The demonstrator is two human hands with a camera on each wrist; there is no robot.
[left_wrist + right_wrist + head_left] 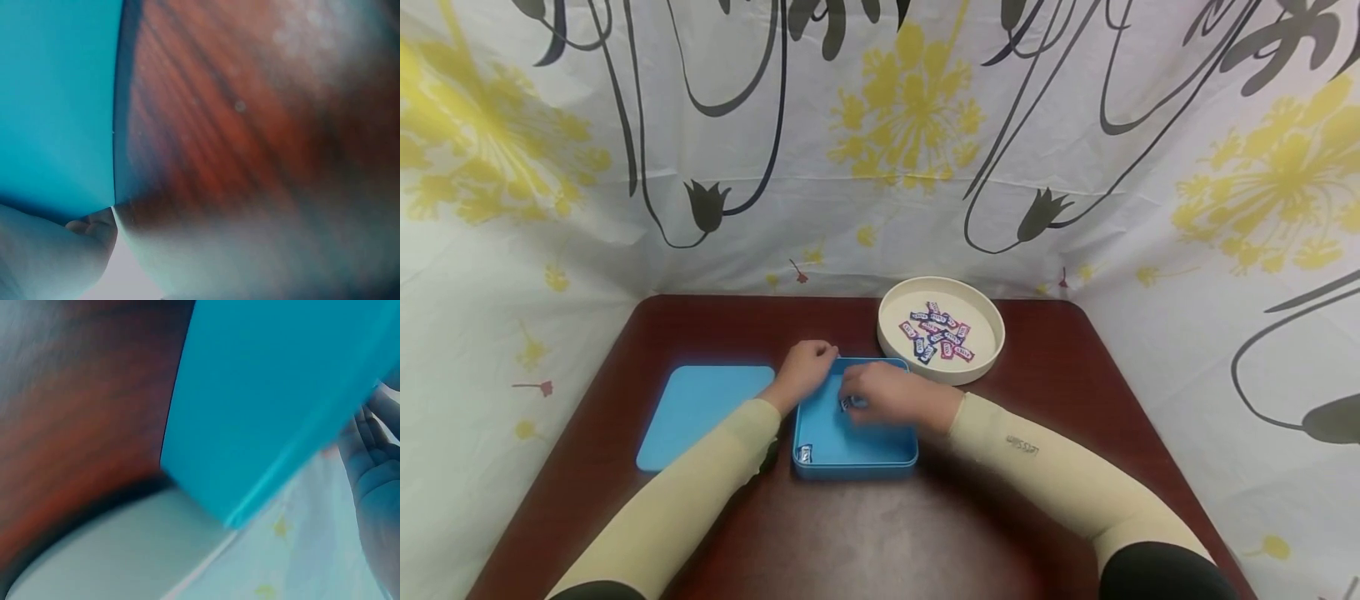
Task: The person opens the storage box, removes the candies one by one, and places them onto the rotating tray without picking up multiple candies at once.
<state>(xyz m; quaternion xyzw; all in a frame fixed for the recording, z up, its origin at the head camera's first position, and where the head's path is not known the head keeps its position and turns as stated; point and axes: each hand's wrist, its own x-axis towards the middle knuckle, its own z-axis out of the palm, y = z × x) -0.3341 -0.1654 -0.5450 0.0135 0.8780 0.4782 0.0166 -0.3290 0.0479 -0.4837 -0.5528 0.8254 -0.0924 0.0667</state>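
A shallow blue box [857,471] stands on the table, with one small wrapped candy [805,454] in its front left corner. At the box's back left corner, my left hand [805,371] holds the rim with bent fingers. My right hand [891,396], slightly blurred, reaches in over the box from the right. Its fingers pinch a small dark-and-white wrapped candy [847,403], partly covered by the hand. In the right wrist view the right hand [378,481] shows at the edge, beyond the blue box wall [269,394].
Behind the box to the right, a round cream tray [889,333] holds several blue and pink wrapped candies [936,329]. A flat blue lid [700,417] lies left of the box, under the left forearm. Patterned curtain [850,233] surrounds the dark red table [1037,500].
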